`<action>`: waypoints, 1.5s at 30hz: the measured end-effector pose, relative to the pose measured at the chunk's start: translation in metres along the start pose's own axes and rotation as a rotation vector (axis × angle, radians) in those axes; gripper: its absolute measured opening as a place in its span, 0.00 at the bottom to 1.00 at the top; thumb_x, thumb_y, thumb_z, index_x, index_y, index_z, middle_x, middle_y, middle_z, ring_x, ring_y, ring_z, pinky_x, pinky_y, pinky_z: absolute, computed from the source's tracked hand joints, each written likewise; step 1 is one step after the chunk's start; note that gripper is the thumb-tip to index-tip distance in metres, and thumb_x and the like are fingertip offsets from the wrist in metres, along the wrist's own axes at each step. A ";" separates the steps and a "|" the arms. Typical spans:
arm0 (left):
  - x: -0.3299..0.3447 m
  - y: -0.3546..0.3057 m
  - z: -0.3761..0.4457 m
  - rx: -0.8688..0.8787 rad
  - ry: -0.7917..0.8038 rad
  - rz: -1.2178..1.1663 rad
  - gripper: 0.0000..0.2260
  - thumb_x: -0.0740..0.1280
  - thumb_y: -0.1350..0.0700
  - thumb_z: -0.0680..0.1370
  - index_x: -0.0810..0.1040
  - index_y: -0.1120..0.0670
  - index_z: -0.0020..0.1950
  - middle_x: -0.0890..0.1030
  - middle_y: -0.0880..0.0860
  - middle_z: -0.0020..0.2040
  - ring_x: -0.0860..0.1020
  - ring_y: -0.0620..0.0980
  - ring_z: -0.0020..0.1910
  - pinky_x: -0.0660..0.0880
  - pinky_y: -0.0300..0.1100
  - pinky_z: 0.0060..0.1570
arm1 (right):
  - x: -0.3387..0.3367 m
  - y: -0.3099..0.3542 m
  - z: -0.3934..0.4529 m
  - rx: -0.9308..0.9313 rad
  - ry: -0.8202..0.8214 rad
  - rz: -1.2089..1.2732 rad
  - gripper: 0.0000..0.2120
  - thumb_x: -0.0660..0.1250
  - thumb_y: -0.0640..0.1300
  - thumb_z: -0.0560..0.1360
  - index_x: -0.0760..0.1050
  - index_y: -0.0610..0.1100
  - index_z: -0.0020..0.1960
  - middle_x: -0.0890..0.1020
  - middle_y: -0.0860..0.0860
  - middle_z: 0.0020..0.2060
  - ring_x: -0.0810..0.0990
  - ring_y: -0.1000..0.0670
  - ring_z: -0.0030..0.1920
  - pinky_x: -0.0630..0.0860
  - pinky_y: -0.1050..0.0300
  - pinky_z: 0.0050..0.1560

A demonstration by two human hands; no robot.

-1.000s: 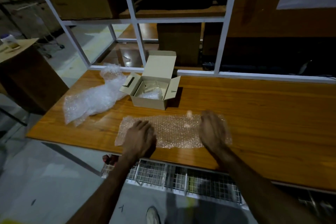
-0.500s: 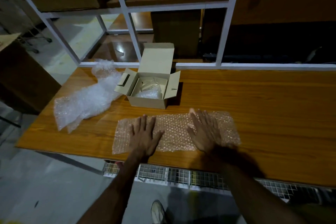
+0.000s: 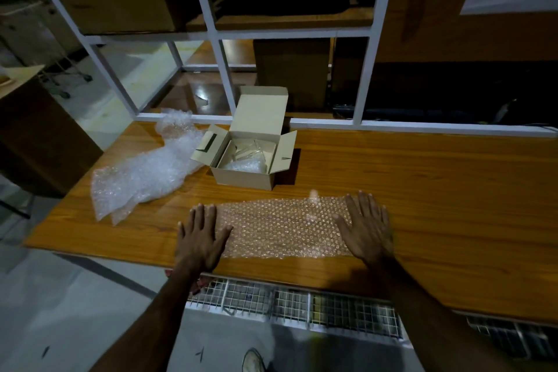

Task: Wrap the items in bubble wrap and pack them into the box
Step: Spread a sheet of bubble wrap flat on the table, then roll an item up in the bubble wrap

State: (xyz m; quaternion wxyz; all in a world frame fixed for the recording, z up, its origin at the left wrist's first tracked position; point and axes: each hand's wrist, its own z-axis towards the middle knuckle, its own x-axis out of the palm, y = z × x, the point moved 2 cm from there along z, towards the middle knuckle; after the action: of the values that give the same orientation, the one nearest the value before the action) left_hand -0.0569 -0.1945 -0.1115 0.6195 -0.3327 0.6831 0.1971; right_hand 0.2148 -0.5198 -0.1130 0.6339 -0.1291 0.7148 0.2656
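A flat sheet of bubble wrap point(image 3: 282, 226) lies near the front edge of the wooden table point(image 3: 437, 190). My left hand point(image 3: 200, 235) presses flat on its left end, fingers spread. My right hand point(image 3: 367, 225) presses flat on its right end, fingers spread too. Behind the sheet stands a small beige cardboard box point(image 3: 244, 180) with lid and flaps up. Inside it lie a bubble-wrapped bundle point(image 3: 244, 165) and something clear that I cannot make out. Neither hand grips anything.
A crumpled heap of bubble wrap point(image 3: 145, 172) lies on the table left of the box. A white metal shelf frame point(image 3: 223, 78) rises along the table's back edge. A wire mesh rack point(image 3: 302, 305) hangs under the front edge.
Both hands have slid apart from the middle of the sheet toward its two ends, fingers now spread flat. The sheet lies smoother.
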 end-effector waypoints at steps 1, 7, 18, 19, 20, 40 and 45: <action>-0.001 0.000 -0.001 0.002 0.007 0.001 0.41 0.37 0.25 0.80 0.38 0.48 0.86 0.37 0.55 0.85 0.40 0.56 0.85 0.42 0.63 0.81 | 0.000 -0.003 0.000 0.004 -0.001 -0.002 0.40 0.35 0.76 0.78 0.46 0.57 0.85 0.44 0.51 0.84 0.40 0.47 0.84 0.38 0.39 0.81; -0.008 -0.001 -0.009 0.030 0.031 0.013 0.41 0.39 0.28 0.81 0.40 0.53 0.86 0.40 0.58 0.86 0.43 0.59 0.85 0.45 0.64 0.82 | -0.004 -0.008 0.001 0.000 0.062 -0.001 0.41 0.33 0.76 0.78 0.43 0.56 0.85 0.40 0.52 0.83 0.37 0.47 0.83 0.36 0.38 0.81; -0.025 0.010 -0.030 -0.004 -0.372 -0.204 0.23 0.57 0.43 0.83 0.81 0.57 0.64 0.83 0.59 0.60 0.79 0.59 0.57 0.77 0.55 0.56 | -0.092 0.125 0.025 -0.102 -0.153 0.592 0.16 0.65 0.49 0.83 0.76 0.49 0.70 0.81 0.51 0.66 0.79 0.51 0.62 0.77 0.52 0.60; -0.030 0.010 -0.033 -0.043 -0.386 -0.234 0.23 0.57 0.43 0.84 0.83 0.58 0.62 0.84 0.60 0.59 0.79 0.60 0.55 0.78 0.53 0.54 | -0.101 0.145 0.034 -0.156 -0.136 0.613 0.14 0.66 0.48 0.83 0.78 0.49 0.68 0.82 0.52 0.63 0.81 0.52 0.59 0.79 0.53 0.56; -0.033 0.009 -0.036 -0.080 -0.405 -0.256 0.23 0.57 0.44 0.84 0.83 0.58 0.61 0.85 0.61 0.56 0.79 0.60 0.54 0.77 0.53 0.52 | -0.108 0.164 0.046 -0.203 -0.123 0.619 0.12 0.67 0.47 0.83 0.80 0.49 0.65 0.84 0.53 0.60 0.82 0.52 0.57 0.81 0.52 0.55; -0.042 0.030 -0.006 -0.323 -0.180 -0.559 0.07 0.72 0.53 0.80 0.77 0.52 0.46 0.80 0.46 0.35 0.79 0.42 0.32 0.73 0.37 0.29 | -0.044 0.274 0.211 0.164 0.282 0.522 0.08 0.75 0.34 0.76 0.80 0.30 0.51 0.86 0.37 0.39 0.86 0.46 0.33 0.82 0.56 0.31; -0.034 0.034 -0.003 -0.370 -0.203 -0.613 0.08 0.70 0.55 0.80 0.78 0.50 0.41 0.82 0.48 0.33 0.82 0.48 0.31 0.84 0.51 0.34 | -0.049 0.278 0.214 0.103 0.280 0.645 0.04 0.73 0.34 0.76 0.79 0.39 0.44 0.85 0.43 0.42 0.84 0.46 0.39 0.83 0.52 0.37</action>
State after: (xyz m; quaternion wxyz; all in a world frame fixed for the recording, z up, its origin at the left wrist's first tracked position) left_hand -0.0824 -0.1660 -0.0827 0.6437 -0.6069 0.4398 0.1546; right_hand 0.2570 -0.1810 -0.0169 0.4190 0.1001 0.8111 0.3956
